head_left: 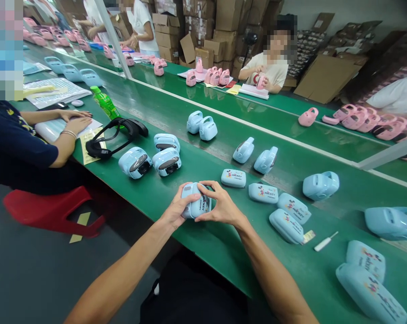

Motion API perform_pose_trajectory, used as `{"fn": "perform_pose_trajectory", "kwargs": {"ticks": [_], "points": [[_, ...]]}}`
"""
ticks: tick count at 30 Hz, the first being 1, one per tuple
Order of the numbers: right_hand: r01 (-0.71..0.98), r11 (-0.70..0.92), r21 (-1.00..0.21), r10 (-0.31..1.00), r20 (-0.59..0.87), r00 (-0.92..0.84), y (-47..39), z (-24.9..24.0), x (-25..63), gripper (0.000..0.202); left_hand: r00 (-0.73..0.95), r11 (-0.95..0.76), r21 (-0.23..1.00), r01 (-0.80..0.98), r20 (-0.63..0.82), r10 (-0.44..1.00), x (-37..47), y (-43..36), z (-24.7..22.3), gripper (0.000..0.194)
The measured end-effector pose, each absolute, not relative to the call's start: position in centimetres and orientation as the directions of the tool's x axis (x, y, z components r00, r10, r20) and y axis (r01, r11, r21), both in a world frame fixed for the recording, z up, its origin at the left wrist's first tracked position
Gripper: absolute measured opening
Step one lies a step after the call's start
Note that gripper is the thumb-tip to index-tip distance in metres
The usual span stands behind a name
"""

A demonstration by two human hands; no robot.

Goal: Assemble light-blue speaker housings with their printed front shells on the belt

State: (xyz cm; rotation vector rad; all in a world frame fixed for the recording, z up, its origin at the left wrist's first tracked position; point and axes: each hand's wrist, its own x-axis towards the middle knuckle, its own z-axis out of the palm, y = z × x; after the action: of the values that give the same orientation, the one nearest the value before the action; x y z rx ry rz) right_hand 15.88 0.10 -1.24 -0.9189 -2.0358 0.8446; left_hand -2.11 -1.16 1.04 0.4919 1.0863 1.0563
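Both hands hold one light blue case (192, 208) with printed lettering, just over the front edge of the green table (220, 238). My left hand (178, 206) grips its left side, the thumb lying across the top. On the right side, my right hand (220, 202) has its thumb and fingers curved round the case, touching its upper and lower edges. Up and to the left sit three glossy blue cases with dark fronts, the nearest one (167, 162) among them. Right of my hands lie several printed blue cases, one of them (233, 178) close by.
A black headset (104, 146) and a green bottle (105, 102) stand at the left, near a seated person's hands (75, 121). A white-handled tool (325, 242) lies at the right. Across the table, a person (269, 67) handles a pink item. A red stool (48, 209) stands at the lower left.
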Motion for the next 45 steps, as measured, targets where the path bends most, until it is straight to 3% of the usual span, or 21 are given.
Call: {"fn": "perform_pose_trajectory", "kwargs": {"ticks": [7,9,12,14,16,19,22,24,27,31,35,40,45], "points": [[0.287,0.488,-0.825,0.826,0.330,-0.456,0.3,-2.0,15.5,0.105,0.011,0.396,0.763,-0.511,-0.455,0.891,-1.3,-0.9,0.4,0.068],[0.249,0.390,-0.887,0.891,0.294,-0.347,0.3,-2.5,15.1,0.111,-0.036,0.317,0.778,-0.542,-0.399,0.916,-1.2,-0.6,0.1,0.070],[-0.009,0.074,-0.997,0.995,0.075,-0.066,0.3,-3.4,14.4,0.112,-0.070,0.157,0.759,-0.632,-0.257,0.964,-1.0,0.2,-0.8,0.071],[-0.268,-0.143,-0.953,0.989,-0.126,-0.081,0.4,-4.1,14.0,0.101,-0.054,0.101,0.768,-0.633,-0.174,0.983,-1.1,0.8,-1.8,0.075],[-0.415,-0.229,-0.881,0.972,-0.186,-0.142,0.5,-4.7,14.0,0.094,-0.016,0.085,0.825,-0.558,-0.113,0.993,-1.5,1.7,-2.8,0.074],[-0.357,-0.071,-0.931,0.997,-0.065,-0.031,0.6,-5.4,14.9,0.100,-0.016,0.021,0.943,-0.333,-0.028,0.999,-2.1,3.2,-4.4,0.055],[-0.121,0.126,-0.985,0.990,0.132,-0.043,0.5,-6.0,15.6,0.089,-0.164,-0.076,0.994,-0.074,0.063,0.984,-1.9,4.1,-5.5,0.064],[-0.091,0.195,-0.977,0.976,0.202,-0.080,0.6,-6.3,15.4,0.075,-0.245,-0.103,0.995,0.000,0.100,0.964,-1.4,4.3,-5.9,0.069],[-0.118,0.220,-0.968,0.975,0.213,0.064,1.1,-6.5,13.8,0.062,-0.277,-0.120,0.992,0.023,0.122,0.953,-0.7,4.2,-6.2,0.074],[0.043,0.201,-0.979,0.909,0.203,0.364,2.3,-6.3,10.9,0.074,-0.318,-0.107,0.992,0.065,0.122,0.940,-0.4,4.1,-6.3,0.073],[0.146,0.162,-0.976,0.857,0.212,0.470,2.8,-6.1,9.7,0.078,-0.410,-0.074,0.994,0.082,0.101,0.907,-0.1,4.5,-6.5,0.062],[0.169,0.152,-0.974,0.867,0.214,0.451,2.6,-5.7,10.0,0.072,-0.456,-0.046,0.999,0.024,0.052,0.888,-0.1,4.9,-6.1,0.045],[0.117,0.353,-0.928,0.916,0.368,0.159,2.0,-3.8,11.0,0.049,-0.424,-0.036,0.986,-0.161,-0.037,0.905,0.0,5.1,-5.0,0.048]]}}
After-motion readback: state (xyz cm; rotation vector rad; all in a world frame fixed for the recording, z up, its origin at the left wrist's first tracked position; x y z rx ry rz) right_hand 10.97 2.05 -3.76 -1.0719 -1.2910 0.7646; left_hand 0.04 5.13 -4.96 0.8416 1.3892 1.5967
